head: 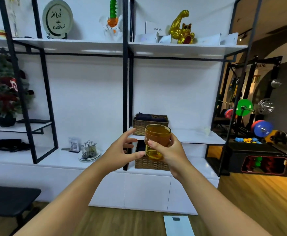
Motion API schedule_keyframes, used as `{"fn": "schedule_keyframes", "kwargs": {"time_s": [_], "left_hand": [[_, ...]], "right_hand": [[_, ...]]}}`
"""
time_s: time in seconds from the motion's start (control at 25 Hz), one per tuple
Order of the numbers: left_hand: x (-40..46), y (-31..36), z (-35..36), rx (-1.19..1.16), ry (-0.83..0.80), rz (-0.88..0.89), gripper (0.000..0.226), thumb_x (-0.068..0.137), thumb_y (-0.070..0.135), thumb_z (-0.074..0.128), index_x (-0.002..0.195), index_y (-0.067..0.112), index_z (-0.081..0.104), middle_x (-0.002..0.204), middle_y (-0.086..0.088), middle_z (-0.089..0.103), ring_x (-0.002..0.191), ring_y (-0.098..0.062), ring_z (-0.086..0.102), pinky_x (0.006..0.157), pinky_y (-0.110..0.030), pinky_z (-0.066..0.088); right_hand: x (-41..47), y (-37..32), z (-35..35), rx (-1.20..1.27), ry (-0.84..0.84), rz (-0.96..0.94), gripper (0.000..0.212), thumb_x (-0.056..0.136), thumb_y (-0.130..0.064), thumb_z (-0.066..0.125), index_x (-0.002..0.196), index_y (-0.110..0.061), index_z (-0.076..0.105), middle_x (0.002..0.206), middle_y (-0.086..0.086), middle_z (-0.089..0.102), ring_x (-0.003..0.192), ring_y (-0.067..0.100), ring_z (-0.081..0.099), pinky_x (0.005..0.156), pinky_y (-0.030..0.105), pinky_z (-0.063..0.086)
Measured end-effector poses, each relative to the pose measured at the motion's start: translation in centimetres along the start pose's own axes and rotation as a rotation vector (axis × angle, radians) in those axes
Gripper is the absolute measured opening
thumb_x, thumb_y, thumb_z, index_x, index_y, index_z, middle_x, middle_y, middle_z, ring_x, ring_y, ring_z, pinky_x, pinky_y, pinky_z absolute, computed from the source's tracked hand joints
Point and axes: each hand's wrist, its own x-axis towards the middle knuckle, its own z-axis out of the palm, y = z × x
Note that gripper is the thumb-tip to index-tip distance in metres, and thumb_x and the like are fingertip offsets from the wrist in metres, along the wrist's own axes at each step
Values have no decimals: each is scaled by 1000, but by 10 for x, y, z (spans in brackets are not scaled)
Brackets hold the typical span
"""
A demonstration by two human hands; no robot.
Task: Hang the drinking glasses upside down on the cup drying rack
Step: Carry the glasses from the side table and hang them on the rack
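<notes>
An amber drinking glass with white lettering is held upright in mid-air in front of the shelving. My right hand grips it from the right, fingers curled round its lower half. My left hand hovers just left of the glass with fingers spread, and its thumb tip almost reaches the glass base. The cup drying rack, a small wire stand on a round tray, sits on the white counter to the left, with glasses hanging on it.
A QR code sign stands beside the rack. Two wicker baskets sit on the shelves behind the glass. Black shelf frame posts run vertically. A dark bench is at lower left, and gym weights at right.
</notes>
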Motion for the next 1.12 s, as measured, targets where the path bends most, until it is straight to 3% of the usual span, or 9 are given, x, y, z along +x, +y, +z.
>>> {"fn": "schedule_keyframes", "kwargs": {"time_s": [0.08,0.24,0.4,0.6,0.72,0.8,0.88,0.96,1.12], "left_hand": [[23,-26,-4,-26,-2,-8,104,71,66,84,155,57,23,138,20,59,124,-3,59,102,-31,50],[63,-68,-5,-42,14,0,117,71,61,88,152,68,4,137,23,56,121,7,58,87,-12,48],[111,-110,-13,-22,14,18,126,69,60,90,152,68,-4,139,30,47,118,19,53,89,-15,47],[166,-162,-24,-51,56,-50,131,70,53,93,152,67,-9,135,38,41,114,25,53,77,-1,46],[206,-190,-31,-45,109,-110,130,70,51,93,152,67,-8,134,40,43,113,23,54,79,-4,48],[233,-208,-35,-47,132,-156,129,70,53,93,152,68,-6,132,45,47,117,17,56,86,-14,51],[252,-226,-38,-78,137,-182,128,68,54,94,150,71,-2,138,38,50,123,8,58,97,-24,52],[273,-247,-39,-158,165,-234,124,68,54,94,150,71,3,146,25,50,125,4,59,95,-22,54],[301,-279,-45,-198,249,-337,117,69,67,86,154,65,6,143,26,47,121,12,56,87,-14,51]], "right_hand": [[27,15,13,5,-9,15,73,58,-55,98,121,-46,63,105,-25,75,100,4,73,81,28,63],[77,45,36,4,-40,22,66,61,-53,98,117,-51,63,104,-26,75,96,1,73,70,20,61],[137,81,59,-8,-89,34,68,60,-51,99,118,-49,64,107,-22,75,103,7,72,72,21,61],[217,121,88,14,-156,35,70,62,-47,99,123,-44,64,110,-19,75,104,7,71,73,22,61],[275,146,100,39,-248,49,68,63,-43,100,122,-43,65,109,-19,76,101,6,73,74,24,62],[313,162,106,35,-298,58,70,61,-44,100,122,-43,65,111,-16,76,102,6,74,77,27,63],[345,178,108,5,-347,46,66,60,-46,100,117,-49,66,112,-18,77,103,3,73,76,22,62],[379,197,110,-28,-401,42,67,59,-50,100,116,-51,65,112,-22,76,104,-1,72,77,20,60],[424,233,135,-19,-451,50,71,59,-51,98,121,-48,64,111,-26,74,103,-6,69,80,19,59]]}}
